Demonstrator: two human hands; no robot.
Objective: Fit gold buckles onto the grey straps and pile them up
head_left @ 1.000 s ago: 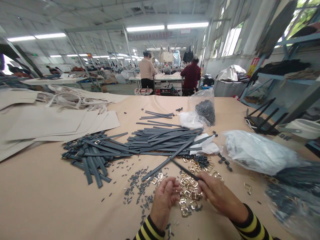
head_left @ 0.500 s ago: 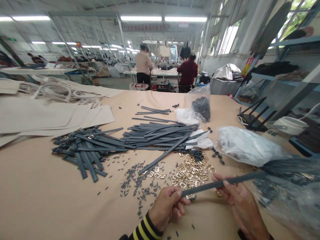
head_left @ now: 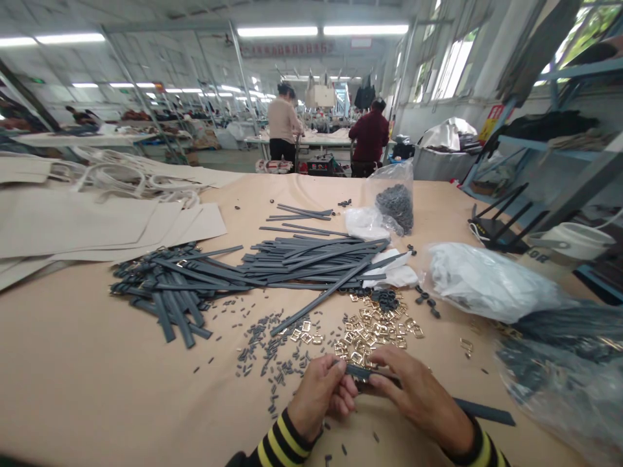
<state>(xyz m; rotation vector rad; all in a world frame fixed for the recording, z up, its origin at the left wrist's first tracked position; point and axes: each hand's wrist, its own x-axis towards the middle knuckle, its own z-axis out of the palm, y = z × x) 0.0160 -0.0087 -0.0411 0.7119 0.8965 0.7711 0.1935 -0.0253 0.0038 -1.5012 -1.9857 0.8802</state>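
A dark grey strap (head_left: 359, 371) runs between my hands, its far end sticking out to the right beneath my right wrist. My left hand (head_left: 327, 391) pinches its left end between thumb and fingers. Close beside it, my right hand (head_left: 413, 389) grips the strap with thumb and fingers and hides its middle stretch. Gold buckles (head_left: 370, 331) lie in a heap just beyond my fingers, with a cluster of black rings (head_left: 385, 299) at its back. Many small dark pieces (head_left: 265, 344) are strewn left of the buckles.
Loose grey straps (head_left: 311, 263) are piled mid-table; straps with buckles (head_left: 170, 285) lie left of them. Beige panels (head_left: 111, 224) cover the left side. Plastic bags (head_left: 491, 282) and a black router (head_left: 501, 227) stand right. Two people (head_left: 368, 136) work beyond the table.
My right hand has slid left along the strap, close to my left hand. The strap's right end has swung down and now sits lower, behind my right wrist.
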